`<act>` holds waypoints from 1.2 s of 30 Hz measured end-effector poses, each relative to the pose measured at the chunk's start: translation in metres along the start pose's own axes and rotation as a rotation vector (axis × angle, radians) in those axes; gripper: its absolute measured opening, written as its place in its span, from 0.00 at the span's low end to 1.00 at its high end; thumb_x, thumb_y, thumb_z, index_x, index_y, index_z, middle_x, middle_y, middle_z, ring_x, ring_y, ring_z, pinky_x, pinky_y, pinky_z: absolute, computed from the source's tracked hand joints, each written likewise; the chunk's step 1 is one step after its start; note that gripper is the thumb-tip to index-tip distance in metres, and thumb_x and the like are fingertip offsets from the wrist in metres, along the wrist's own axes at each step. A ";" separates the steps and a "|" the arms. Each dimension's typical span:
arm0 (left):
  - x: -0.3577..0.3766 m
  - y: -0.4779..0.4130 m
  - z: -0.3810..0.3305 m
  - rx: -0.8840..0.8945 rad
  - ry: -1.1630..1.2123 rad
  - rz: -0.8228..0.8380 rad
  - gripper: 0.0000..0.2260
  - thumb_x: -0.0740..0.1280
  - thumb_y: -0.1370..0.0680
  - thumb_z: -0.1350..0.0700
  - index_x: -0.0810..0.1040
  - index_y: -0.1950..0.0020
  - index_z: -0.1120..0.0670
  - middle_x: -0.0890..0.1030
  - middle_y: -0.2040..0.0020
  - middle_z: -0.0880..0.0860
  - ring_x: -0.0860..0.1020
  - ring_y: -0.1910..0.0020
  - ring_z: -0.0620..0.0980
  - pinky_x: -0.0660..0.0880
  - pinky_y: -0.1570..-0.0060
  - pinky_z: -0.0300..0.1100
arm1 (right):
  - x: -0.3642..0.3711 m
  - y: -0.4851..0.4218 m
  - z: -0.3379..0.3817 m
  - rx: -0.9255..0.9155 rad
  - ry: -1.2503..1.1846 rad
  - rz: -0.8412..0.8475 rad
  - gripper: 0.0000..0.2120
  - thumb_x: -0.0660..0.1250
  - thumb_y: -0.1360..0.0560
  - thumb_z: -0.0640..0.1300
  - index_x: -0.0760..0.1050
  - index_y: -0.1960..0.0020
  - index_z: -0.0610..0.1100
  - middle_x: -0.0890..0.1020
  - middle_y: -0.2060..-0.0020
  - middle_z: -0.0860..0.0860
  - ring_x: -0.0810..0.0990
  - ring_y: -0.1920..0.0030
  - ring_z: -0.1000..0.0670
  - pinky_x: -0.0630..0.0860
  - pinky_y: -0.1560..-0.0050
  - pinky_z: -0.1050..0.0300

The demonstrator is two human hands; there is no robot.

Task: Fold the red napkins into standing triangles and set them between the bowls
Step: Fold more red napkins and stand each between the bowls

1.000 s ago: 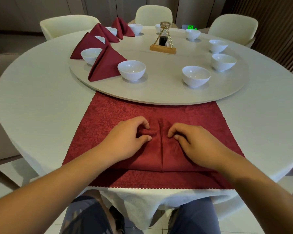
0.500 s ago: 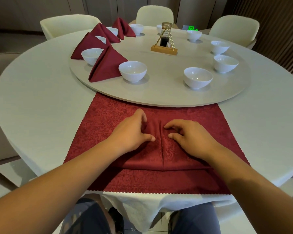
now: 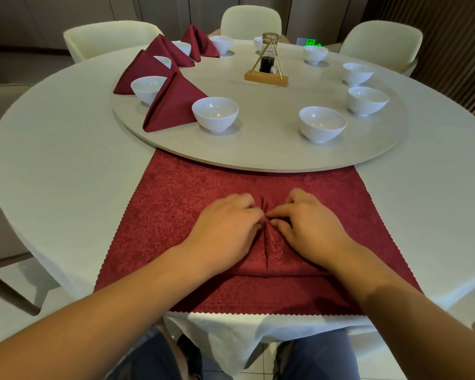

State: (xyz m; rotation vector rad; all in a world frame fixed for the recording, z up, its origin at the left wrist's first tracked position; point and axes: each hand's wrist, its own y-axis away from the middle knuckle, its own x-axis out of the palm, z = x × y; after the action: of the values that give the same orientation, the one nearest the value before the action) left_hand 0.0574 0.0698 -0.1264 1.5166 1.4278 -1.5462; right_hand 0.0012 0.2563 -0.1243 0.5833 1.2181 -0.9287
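A partly folded red napkin [image 3: 279, 259] is seen lying on a larger red cloth [image 3: 176, 198] spread at the near edge of the round table [image 3: 66, 160], just short of the turntable [image 3: 258, 163]. The napkin is gripped at its far end by both hands: the left hand [image 3: 225, 231] and the right hand [image 3: 311, 229] are set on either side of the centre seam, with fingers [image 3: 281, 213] curled and fabric pinched up into a small ridge between them. Four finished triangles, the nearest napkin triangle [image 3: 173, 102] among them, are stood between bowls on the left of the turntable, while the gap between the near left bowl [image 3: 215, 113] and the near right bowl [image 3: 322, 123] is not yet filled. The cloth is judged light, soft and limp, held in shape only by its creases. It is best taken near the peak, along the seam, with both layers pinched together, so that the fold is not lost when it is lifted.
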 end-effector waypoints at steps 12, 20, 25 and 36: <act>0.025 0.039 -0.020 0.045 -0.036 0.217 0.32 0.43 0.17 0.37 0.58 0.17 0.52 0.55 0.17 0.49 0.54 0.20 0.49 0.46 0.23 0.43 | -0.008 0.045 0.003 -0.045 0.081 -0.107 0.21 0.55 0.18 0.49 0.73 0.27 0.47 0.70 0.27 0.49 0.64 0.27 0.47 0.61 0.30 0.51; 0.023 0.040 -0.023 0.024 -0.077 0.234 0.32 0.46 0.18 0.39 0.60 0.18 0.54 0.57 0.17 0.50 0.55 0.20 0.48 0.49 0.21 0.43 | 0.037 0.117 0.015 -0.180 0.122 -0.023 0.28 0.48 0.15 0.54 0.61 0.21 0.40 0.62 0.21 0.47 0.56 0.20 0.49 0.57 0.23 0.47; 0.021 0.039 -0.024 0.021 -0.098 0.251 0.32 0.47 0.18 0.37 0.62 0.19 0.53 0.58 0.17 0.49 0.56 0.20 0.48 0.54 0.21 0.45 | 0.031 0.127 -0.007 -0.153 0.170 0.005 0.30 0.44 0.15 0.61 0.56 0.19 0.46 0.55 0.19 0.52 0.49 0.19 0.52 0.52 0.24 0.50; 0.022 0.042 -0.027 0.004 -0.075 0.224 0.31 0.46 0.17 0.38 0.62 0.19 0.53 0.58 0.17 0.50 0.57 0.20 0.49 0.55 0.21 0.47 | 0.006 0.153 -0.046 0.049 0.132 -0.032 0.34 0.41 0.17 0.64 0.62 0.21 0.44 0.62 0.21 0.49 0.57 0.20 0.51 0.58 0.22 0.52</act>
State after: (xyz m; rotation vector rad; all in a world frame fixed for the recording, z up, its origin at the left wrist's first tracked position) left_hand 0.1003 0.0881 -0.1547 1.5458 1.1697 -1.4542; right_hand 0.1072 0.3710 -0.1572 0.6742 1.3293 -0.9611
